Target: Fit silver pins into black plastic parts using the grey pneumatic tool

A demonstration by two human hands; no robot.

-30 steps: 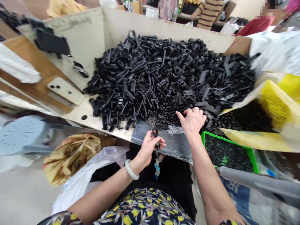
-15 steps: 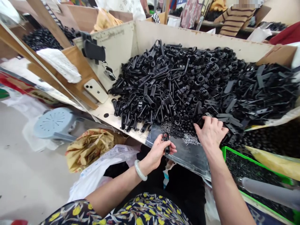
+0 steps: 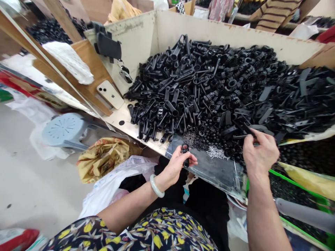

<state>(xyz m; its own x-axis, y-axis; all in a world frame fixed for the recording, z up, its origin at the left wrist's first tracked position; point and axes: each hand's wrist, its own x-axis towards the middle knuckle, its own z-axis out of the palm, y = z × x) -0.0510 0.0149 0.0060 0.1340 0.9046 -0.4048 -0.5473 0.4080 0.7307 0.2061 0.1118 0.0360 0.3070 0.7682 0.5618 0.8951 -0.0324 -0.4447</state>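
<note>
My left hand [image 3: 176,164] is closed around a black plastic part with a ring-shaped end [image 3: 185,149], held upright over the front edge of the bench. My right hand [image 3: 262,150] reaches into the right side of the pile, thumb and forefinger pinched at a flat black plastic strip [image 3: 247,128]; whether it has come free of the pile is hard to tell. Loose silver screws [image 3: 216,152] lie between the two hands. Behind them are small round black pieces [image 3: 209,137]. A thin screwdriver [image 3: 236,177] rests on the dark bench sheet [image 3: 214,174] left of my right wrist.
A large heap of black plastic parts [image 3: 193,76] fills the walled bench. On the left a phone [image 3: 110,94] leans against wood. A green-rimmed bin [image 3: 293,181] stands right; a blue stool [image 3: 64,129] and brown sack [image 3: 104,160] are on the floor. A person in striped clothing [image 3: 278,15] is behind.
My right hand has moved right, from beside the small round pieces to the flat strips, uncovering the screwdriver. My left hand still holds the same part. The view has shifted slightly.
</note>
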